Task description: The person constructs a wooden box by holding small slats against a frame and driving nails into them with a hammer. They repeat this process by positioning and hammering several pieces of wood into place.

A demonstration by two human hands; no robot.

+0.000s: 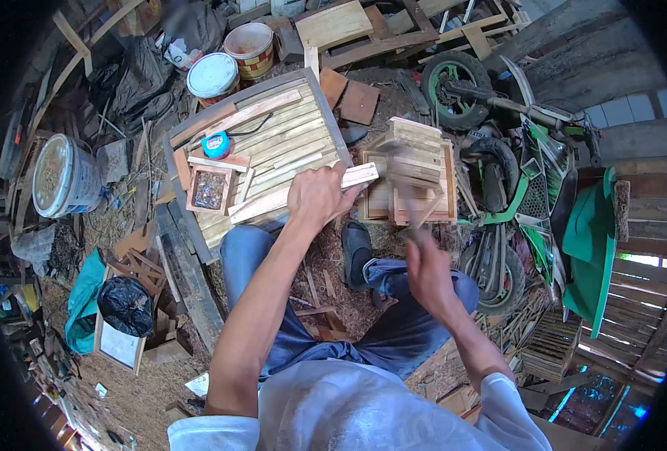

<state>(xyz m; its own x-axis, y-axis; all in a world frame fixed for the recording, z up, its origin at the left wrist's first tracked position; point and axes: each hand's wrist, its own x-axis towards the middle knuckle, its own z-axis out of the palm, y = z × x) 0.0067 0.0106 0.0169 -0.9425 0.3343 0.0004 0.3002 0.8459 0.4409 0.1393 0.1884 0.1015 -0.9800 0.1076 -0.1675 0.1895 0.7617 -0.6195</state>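
My left hand point(318, 197) is closed around a pale wooden batten point(360, 175) that lies across the front of a slatted wooden panel point(296, 143). My right hand point(430, 278) grips the handle of a hammer point(411, 212), whose upper part is smeared by motion near the batten's right end. On the panel rest a blue tape measure point(215, 145), loose wood strips and a small wooden box point(191, 197) of small dark pieces, perhaps nails. Just beyond the hammer stands a stack of slatted wooden crates point(445, 169).
A green and black motorbike point(529, 180) stands at the right by a green sheet point(593, 248). Paint buckets point(213, 75) sit behind the panel, and a white bucket point(66, 177) is at the left. Wood scraps and shavings cover the floor.
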